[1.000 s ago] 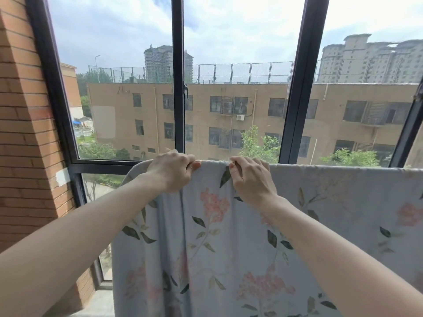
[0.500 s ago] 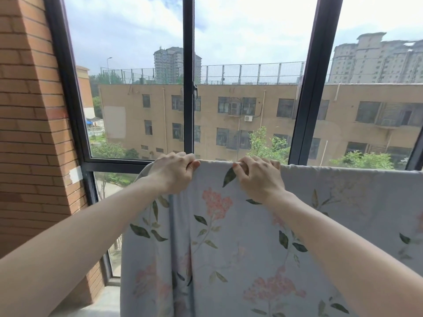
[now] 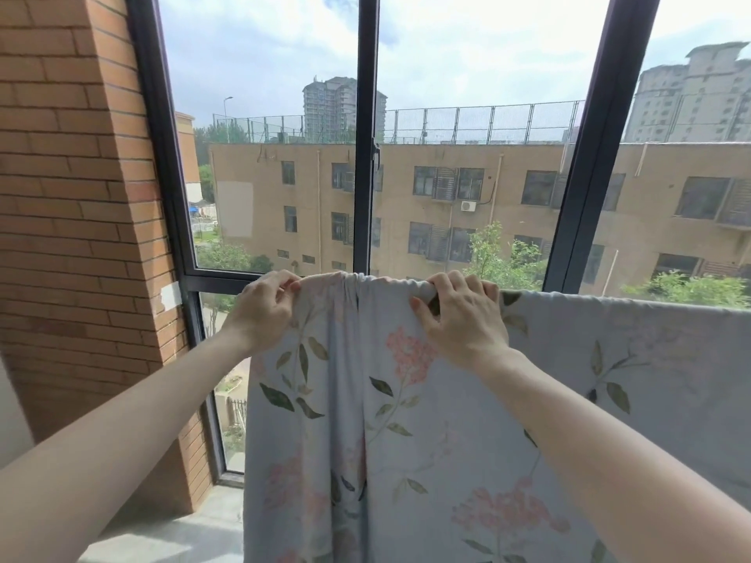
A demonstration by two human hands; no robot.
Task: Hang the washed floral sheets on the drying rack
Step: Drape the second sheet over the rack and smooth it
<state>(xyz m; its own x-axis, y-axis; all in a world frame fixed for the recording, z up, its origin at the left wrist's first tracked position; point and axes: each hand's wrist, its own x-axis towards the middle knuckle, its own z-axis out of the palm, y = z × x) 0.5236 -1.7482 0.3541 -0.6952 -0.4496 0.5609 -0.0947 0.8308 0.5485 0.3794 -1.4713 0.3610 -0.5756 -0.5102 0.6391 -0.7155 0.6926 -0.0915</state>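
So going left to right: brick wall (image 3: 73,221) on the far left, then the window frame (image 3: 367,156), and right in front of it the floral sheet (image 3: 406,420) draped over what I assume is the rack's top bar, which is totally hidden under the cloth. The left hand (image 3: 266,314) pinches the bunched top edge at the sheet's left end, and the right hand (image 3: 463,319) has its fingers curled over the top fold, thumb on the near side. Between the hands the fabric is gathered into pleats. I'd say the trick here is sliding the hands apart along the bar to flatten that gather, keeping the edge level. The sheet's top fold runs left to right, long side along the bar, and the rest hangs straight down toward the floor (image 3: 170,538).
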